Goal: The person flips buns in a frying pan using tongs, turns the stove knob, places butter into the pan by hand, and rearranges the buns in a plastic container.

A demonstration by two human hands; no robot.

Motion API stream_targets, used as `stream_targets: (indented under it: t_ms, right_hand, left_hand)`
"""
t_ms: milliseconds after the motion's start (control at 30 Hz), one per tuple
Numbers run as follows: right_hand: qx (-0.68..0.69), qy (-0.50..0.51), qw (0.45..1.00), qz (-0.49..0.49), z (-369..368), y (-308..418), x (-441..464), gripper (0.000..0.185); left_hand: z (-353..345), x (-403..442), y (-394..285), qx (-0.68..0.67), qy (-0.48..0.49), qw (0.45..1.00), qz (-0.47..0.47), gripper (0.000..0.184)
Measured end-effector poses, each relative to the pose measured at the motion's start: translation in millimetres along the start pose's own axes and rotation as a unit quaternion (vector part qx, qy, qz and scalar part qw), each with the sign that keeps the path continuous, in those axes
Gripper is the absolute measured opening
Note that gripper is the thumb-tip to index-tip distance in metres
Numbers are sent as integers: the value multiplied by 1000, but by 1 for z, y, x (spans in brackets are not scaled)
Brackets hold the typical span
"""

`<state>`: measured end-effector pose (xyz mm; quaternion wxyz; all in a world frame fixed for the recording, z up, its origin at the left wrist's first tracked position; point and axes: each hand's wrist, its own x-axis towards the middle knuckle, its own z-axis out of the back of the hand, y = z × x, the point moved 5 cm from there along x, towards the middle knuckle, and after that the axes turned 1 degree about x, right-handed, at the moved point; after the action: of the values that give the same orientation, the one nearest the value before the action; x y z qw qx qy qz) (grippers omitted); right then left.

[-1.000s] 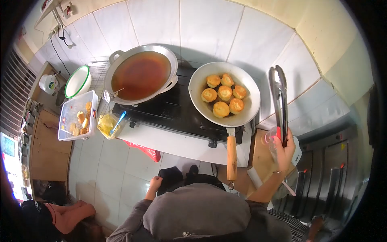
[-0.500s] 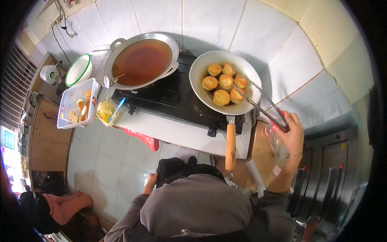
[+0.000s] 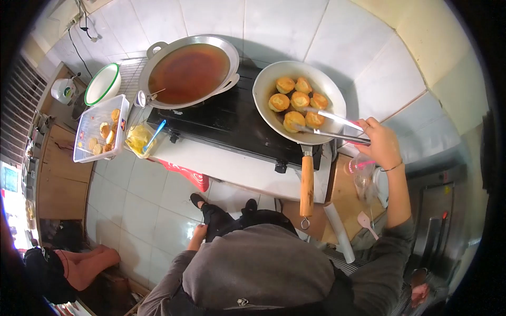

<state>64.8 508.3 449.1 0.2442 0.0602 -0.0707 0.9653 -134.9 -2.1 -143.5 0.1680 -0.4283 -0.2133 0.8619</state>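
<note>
My right hand (image 3: 377,142) is closed on metal tongs (image 3: 337,119) with a red grip. Their arms are spread and reach over the white frying pan (image 3: 332,87), the tips low among the fried pastries (image 3: 300,100) near its front. Those pastries are round and golden, several of them, in a shallow dark layer of oil. The pan's wooden handle (image 3: 307,184) points toward me, with neither hand on it. Low beside my leg hangs my left hand (image 3: 200,230), its fingers curled and nothing visible in it.
A wide metal wok (image 3: 234,60) of brown oil stands left on the black stove (image 3: 226,129). Farther left are a plastic box (image 3: 84,139) of pastries, a yellow-filled container (image 3: 138,138) with a blue spoon, and a green-rimmed basin (image 3: 103,87). A pink spatula (image 3: 365,221) lies right.
The tongs have swung lower and flatter over the pan's front pastries, and my right hand has moved up. The view has shifted slightly. My left hand stays by my leg.
</note>
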Motion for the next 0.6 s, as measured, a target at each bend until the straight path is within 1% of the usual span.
stream_targets:
  t_ms: [33,67,133,167,233,300,400,433,467,500,567,600]
  right_hand:
    - [14,-18,1000,-14,2,-1,4,41]
    - [29,-33,999,-27,3,-2,6,41]
    - [-4,-25,999,-25,4,6,18,42]
    - [-19,-24,999,-27,4,11,25,42]
    - [-28,9,1000,-11,-6,22,36,43]
    - [-37,23,999,0,-17,28,48,43]
    - [-53,37,998,4,-32,36,59,45]
    - [-64,47,997,2,-36,37,63,45]
    - [-76,58,995,2,-39,39,67,46]
    - [-66,55,996,2,-40,39,68,42]
    - [-45,48,998,4,-43,35,70,33]
    - [-21,43,999,12,-45,27,71,31]
  left_hand:
    - [7,-11,-5,-94,9,991,90,31]
    - [24,-34,-29,-176,2,968,177,30]
    - [39,-43,-41,-166,17,979,121,26]
    - [39,-40,-34,-151,19,986,62,26]
    - [45,-44,-37,-148,20,989,7,26]
    - [48,-45,-41,-177,15,984,15,25]
    - [46,-19,-22,-80,65,994,-42,24]
    - [54,-24,-28,-120,56,991,16,24]
    - [68,-38,-48,-162,48,983,74,24]
    - [76,-50,-61,-203,39,969,132,24]
    - [64,-29,-33,-290,36,941,171,25]
    - [57,-23,-23,-334,35,923,189,25]
